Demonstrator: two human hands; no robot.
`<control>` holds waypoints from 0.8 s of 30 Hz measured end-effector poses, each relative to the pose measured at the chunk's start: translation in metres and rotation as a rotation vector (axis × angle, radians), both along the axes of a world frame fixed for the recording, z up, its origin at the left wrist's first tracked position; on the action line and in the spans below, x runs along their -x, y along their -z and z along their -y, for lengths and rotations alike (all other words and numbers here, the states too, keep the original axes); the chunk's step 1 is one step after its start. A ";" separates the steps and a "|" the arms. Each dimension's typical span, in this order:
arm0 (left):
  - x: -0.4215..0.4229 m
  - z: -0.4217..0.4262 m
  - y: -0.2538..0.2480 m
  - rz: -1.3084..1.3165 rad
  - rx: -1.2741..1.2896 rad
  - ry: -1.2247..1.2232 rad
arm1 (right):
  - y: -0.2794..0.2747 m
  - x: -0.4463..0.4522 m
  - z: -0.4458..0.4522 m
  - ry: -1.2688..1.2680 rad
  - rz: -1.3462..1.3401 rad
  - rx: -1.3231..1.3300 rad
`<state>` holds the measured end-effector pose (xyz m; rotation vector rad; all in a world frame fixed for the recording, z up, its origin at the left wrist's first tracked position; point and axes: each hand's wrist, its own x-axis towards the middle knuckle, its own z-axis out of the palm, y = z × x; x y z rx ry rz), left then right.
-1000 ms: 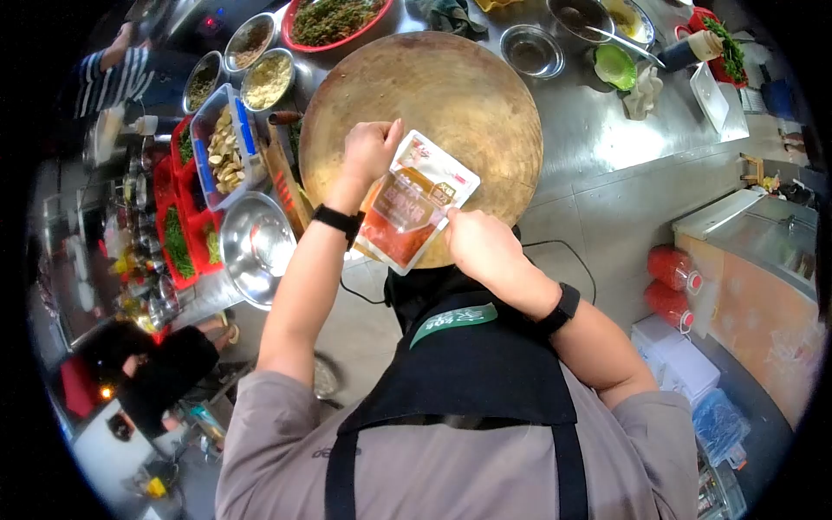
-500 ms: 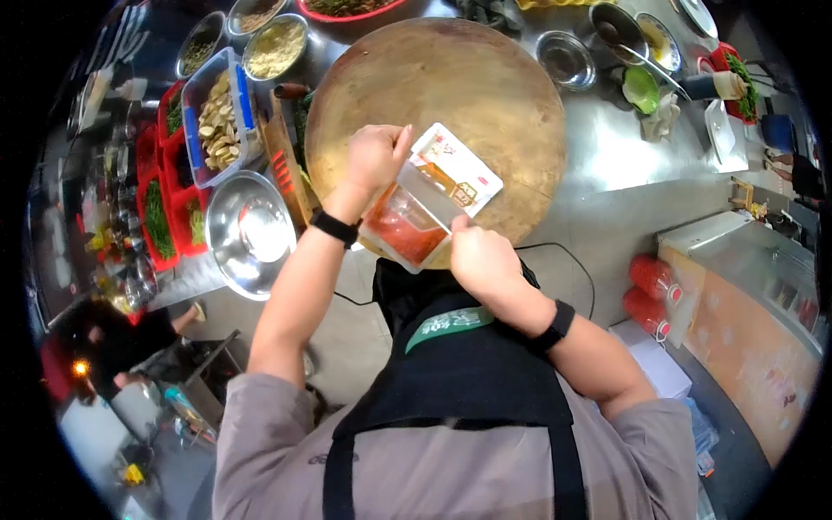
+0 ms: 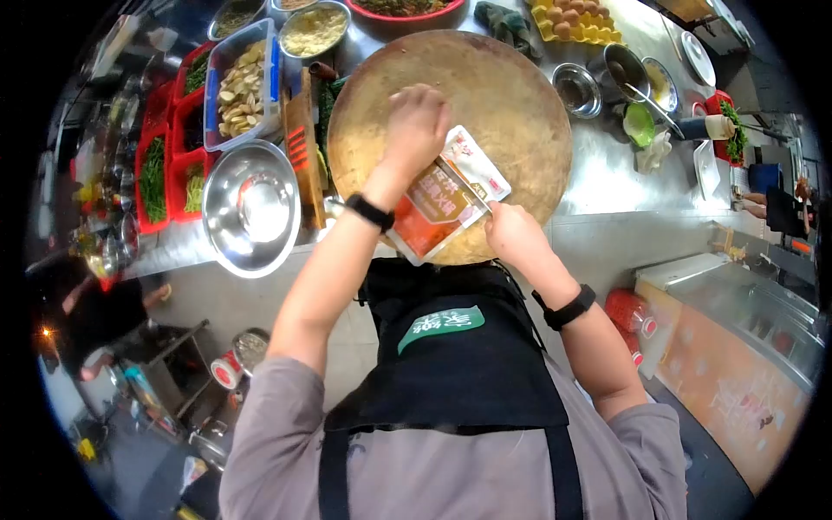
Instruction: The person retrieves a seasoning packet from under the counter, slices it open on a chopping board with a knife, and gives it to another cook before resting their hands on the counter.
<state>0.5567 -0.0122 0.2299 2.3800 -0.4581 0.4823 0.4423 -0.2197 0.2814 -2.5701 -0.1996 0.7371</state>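
Observation:
A white, brown and red printed packet (image 3: 431,211) lies tilted on the near part of a round wooden board (image 3: 494,95). My left hand (image 3: 418,130) is at the packet's upper left, its fingers curled but smeared by motion; whether it grips anything is unclear. At the packet's right edge my right hand (image 3: 517,232) is closed round the handle of a knife (image 3: 471,185). The thin blade shows nearly edge-on across the packet, and my fingers hide most of the handle.
A steel bowl (image 3: 251,208), a tub of sliced pieces (image 3: 243,87) and red trays (image 3: 154,178) stand left. Beyond the board are a red basin (image 3: 407,10) and eggs (image 3: 576,19). A pot (image 3: 617,71) and green bowl (image 3: 640,125) are right. Another person (image 3: 108,303) is lower left.
The view has shifted. My left hand has moved up and away from the packet's left side. The knife blade, broad and shiny half a second ago, now shows thin, and more of the packet's print is visible.

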 end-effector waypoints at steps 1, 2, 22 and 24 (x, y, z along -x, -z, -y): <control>0.016 -0.003 0.002 0.050 0.076 -0.137 | 0.000 -0.001 0.001 0.000 0.007 -0.003; 0.032 -0.004 0.004 0.096 0.150 -0.269 | 0.002 -0.001 0.001 0.001 0.003 0.016; 0.122 0.041 0.053 -0.129 -0.264 -0.328 | 0.032 0.000 -0.012 0.024 0.062 -0.071; 0.120 0.040 0.051 -0.240 -0.260 -0.312 | 0.033 0.011 -0.001 0.014 0.067 -0.004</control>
